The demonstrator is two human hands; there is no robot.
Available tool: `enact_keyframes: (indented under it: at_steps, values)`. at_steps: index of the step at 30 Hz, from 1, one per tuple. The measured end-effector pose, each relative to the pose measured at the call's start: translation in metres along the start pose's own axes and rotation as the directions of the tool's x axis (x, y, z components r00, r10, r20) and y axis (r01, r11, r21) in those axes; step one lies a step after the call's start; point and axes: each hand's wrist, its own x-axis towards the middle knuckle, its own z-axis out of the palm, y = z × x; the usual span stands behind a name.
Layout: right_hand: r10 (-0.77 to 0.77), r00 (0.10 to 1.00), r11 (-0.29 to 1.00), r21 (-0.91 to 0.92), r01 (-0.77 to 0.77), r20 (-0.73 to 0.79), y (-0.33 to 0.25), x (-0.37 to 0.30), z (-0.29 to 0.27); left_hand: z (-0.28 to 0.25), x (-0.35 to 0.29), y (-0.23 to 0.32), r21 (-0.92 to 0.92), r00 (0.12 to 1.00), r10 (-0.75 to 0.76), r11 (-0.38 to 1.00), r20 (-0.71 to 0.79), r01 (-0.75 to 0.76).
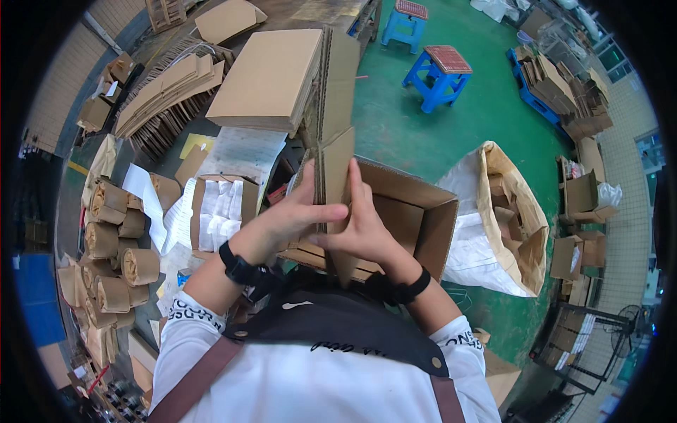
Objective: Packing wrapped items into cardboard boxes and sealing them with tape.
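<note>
Between my two hands stand flat corrugated cardboard pieces (340, 92), held upright and pressed together, with their layered edges facing up. My left hand (300, 208) grips them from the left, its thumb across the near part. My right hand (363, 229) closes on the other side, fingers pointing away from me. Just right of and below the pieces is an open cardboard box (437, 225), and its inside shows beside my right fingers. My palms and the lower ends of the pieces are partly hidden.
Left is a small box of white packets (221, 215), with paper-wrapped rolls (109, 201) farther left. Flat cardboard sheets (264, 77) are stacked ahead. A large white sack (465, 233) holding cardboard stands right. Blue stools (438, 74) are on the green floor (384, 106).
</note>
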Motion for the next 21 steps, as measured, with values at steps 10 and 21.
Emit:
enact_keyframes:
  at_steps: [10, 21]
  values:
    - [0.553, 0.806, 0.428, 0.758, -0.492, 0.211, 0.089, -0.094, -0.061, -0.097, -0.009, -0.068, 0.494, 0.59, -0.791, 0.584, 0.166, 0.644]
    - [0.78, 0.624, 0.596, 0.353, -0.721, -0.044, 0.207, -0.071, -0.068, -0.078, 0.041, -0.182, 0.826, 0.774, -0.587, 0.298, -0.237, 0.479]
